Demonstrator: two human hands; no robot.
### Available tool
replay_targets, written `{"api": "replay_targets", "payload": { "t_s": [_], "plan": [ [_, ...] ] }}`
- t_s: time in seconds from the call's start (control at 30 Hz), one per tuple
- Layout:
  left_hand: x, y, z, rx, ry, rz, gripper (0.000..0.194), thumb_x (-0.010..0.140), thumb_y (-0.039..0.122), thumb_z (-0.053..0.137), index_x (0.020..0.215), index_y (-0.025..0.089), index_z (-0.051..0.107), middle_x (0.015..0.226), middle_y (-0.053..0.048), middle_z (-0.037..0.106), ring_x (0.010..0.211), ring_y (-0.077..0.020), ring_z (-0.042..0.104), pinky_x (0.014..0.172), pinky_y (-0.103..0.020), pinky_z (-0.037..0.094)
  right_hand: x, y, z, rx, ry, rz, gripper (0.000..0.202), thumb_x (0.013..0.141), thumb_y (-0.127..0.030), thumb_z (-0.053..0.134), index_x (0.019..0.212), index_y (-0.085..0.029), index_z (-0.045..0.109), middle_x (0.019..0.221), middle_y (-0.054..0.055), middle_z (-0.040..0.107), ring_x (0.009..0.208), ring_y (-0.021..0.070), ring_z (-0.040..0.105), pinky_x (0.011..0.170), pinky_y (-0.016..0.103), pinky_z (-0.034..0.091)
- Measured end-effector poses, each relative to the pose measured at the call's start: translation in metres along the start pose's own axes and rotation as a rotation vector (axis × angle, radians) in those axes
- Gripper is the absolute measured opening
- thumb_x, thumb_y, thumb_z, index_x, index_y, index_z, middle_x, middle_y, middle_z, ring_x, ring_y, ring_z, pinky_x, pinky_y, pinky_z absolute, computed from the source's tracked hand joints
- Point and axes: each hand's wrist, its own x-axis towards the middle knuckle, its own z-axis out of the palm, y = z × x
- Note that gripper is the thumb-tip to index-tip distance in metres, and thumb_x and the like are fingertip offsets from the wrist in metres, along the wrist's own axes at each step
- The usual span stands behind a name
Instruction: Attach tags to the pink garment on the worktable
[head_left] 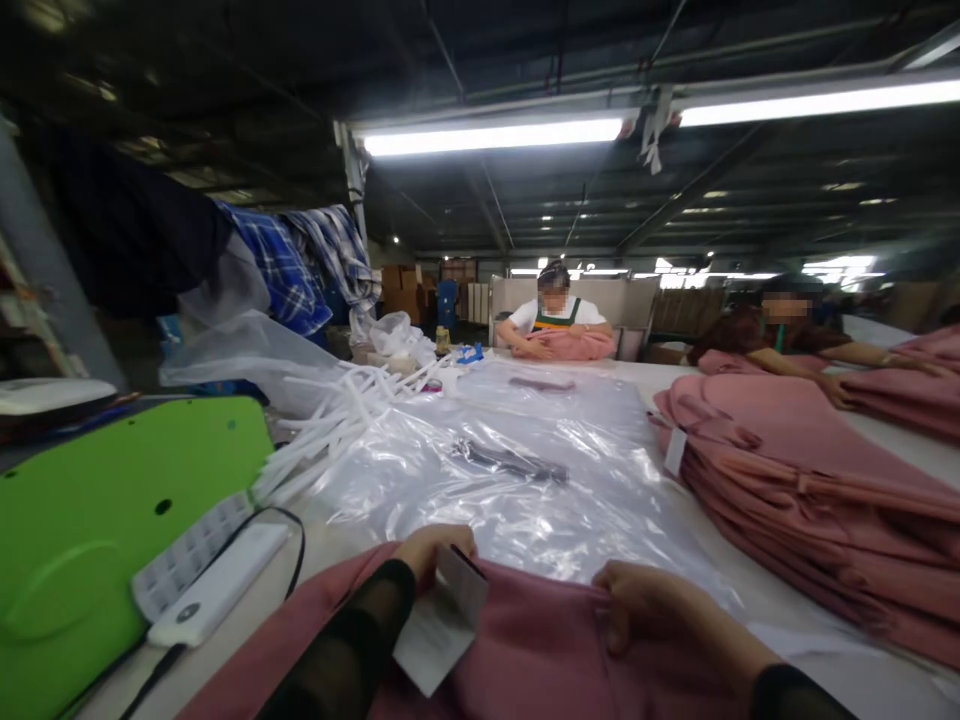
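**A:** Where is the garment now?

**B:** The dusty-pink folded cloth garment [525, 650] lies at the near edge of the white bench [825, 640], just before the clear crinkled plastic bags [510, 480]. The left hand [431, 552] has its grip closed on the top edge, beside the white paper hang tag [442, 625]. The right hand [645, 605] pinches the same edge.

**A:** How to do it well?

**B:** I think both hands must keep the edge tight and level, with the tag lying flat.
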Motion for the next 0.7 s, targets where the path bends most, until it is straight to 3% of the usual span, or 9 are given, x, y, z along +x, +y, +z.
{"api": "replay_targets", "payload": {
  "t_s": [0.13,0.2,0.27,0.37,0.43,0.53,0.6,0.67,0.7],
  "plan": [
    [0.013,-0.006,0.004,-0.040,-0.024,-0.045,0.015,0.074,0.022,0.070,0.065,0.013,0.062,0.053,0.005,0.052,0.054,-0.0114,0.050,0.064,-0.030,0.046,0.008,0.015,-0.002,0.024,0.007,0.058,0.038,0.035,-0.013,0.062,0.072,-0.016,0.067,0.063,-0.004,0.059,0.059,0.0132,0.050,0.049,0.022,0.033],
    [0.004,-0.007,-0.001,-0.124,-0.015,0.010,0.013,0.075,0.026,0.068,0.078,0.013,0.067,0.067,0.000,0.063,0.066,-0.0149,0.058,0.070,-0.032,0.048,0.006,0.016,-0.003,-0.026,0.058,0.055,0.037,0.037,-0.013,0.061,0.073,-0.016,0.065,0.068,-0.001,0.061,0.065,0.0164,0.053,0.051,0.024,0.033],
    [-0.015,-0.007,-0.010,-0.224,0.009,0.090,0.025,0.077,0.031,0.063,0.096,0.015,0.070,0.089,-0.003,0.070,0.084,-0.0185,0.062,0.078,-0.030,0.047,0.001,0.010,-0.004,-0.122,0.156,0.032,0.044,0.038,-0.013,0.060,0.082,-0.015,0.064,0.083,0.004,0.064,0.080,0.0238,0.057,0.061,0.028,0.039],
    [-0.047,-0.001,-0.021,-0.318,-0.013,0.186,0.039,0.074,0.038,0.064,0.109,0.021,0.069,0.110,-0.001,0.069,0.103,-0.0211,0.059,0.087,-0.025,0.043,-0.011,-0.014,0.004,-0.265,0.352,-0.156,0.049,0.053,-0.025,0.059,0.101,-0.014,0.062,0.111,0.013,0.060,0.103,0.0309,0.053,0.087,0.038,0.039],
    [-0.066,0.004,-0.020,-0.330,-0.058,0.209,0.047,0.068,0.039,0.069,0.112,0.023,0.069,0.105,0.001,0.070,0.099,-0.0205,0.060,0.084,-0.024,0.043,-0.017,-0.038,0.020,-0.263,0.413,-0.313,0.045,0.070,-0.035,0.047,0.109,-0.015,0.059,0.108,0.013,0.062,0.100,0.0288,0.056,0.089,0.040,0.039],
    [-0.083,0.009,-0.005,-0.393,-0.094,0.216,0.066,0.063,0.033,0.072,0.127,0.026,0.059,0.094,0.002,0.069,0.084,-0.0175,0.060,0.072,-0.023,0.044,-0.018,-0.074,0.058,-0.052,0.314,-0.497,0.051,0.083,-0.047,0.032,0.115,-0.014,0.054,0.103,0.013,0.065,0.097,0.0275,0.059,0.089,0.042,0.041],
    [-0.089,0.011,0.008,-0.446,-0.029,0.227,0.071,0.058,0.029,0.073,0.128,0.025,0.057,0.094,0.002,0.068,0.082,-0.0171,0.059,0.069,-0.023,0.044,-0.010,-0.091,0.083,0.222,0.215,-0.585,0.054,0.082,-0.057,0.038,0.110,-0.014,0.055,0.110,0.014,0.063,0.103,0.0284,0.057,0.093,0.042,0.041],
    [-0.094,0.013,0.018,-0.454,0.078,0.206,0.069,0.054,0.026,0.076,0.121,0.022,0.061,0.095,0.000,0.068,0.083,-0.0187,0.059,0.069,-0.024,0.044,0.001,-0.101,0.102,0.585,0.157,-0.537,0.053,0.066,-0.056,0.061,0.099,-0.014,0.056,0.104,0.015,0.065,0.097,0.0305,0.060,0.088,0.043,0.044],
    [-0.096,0.014,0.021,-0.433,0.141,0.181,0.070,0.051,0.025,0.078,0.119,0.021,0.062,0.096,0.000,0.068,0.086,-0.0197,0.060,0.071,-0.025,0.044,0.007,-0.105,0.108,0.743,0.147,-0.466,0.053,0.055,-0.047,0.070,0.094,-0.014,0.055,0.094,0.013,0.067,0.089,0.0307,0.062,0.082,0.043,0.047]
  ]
}}
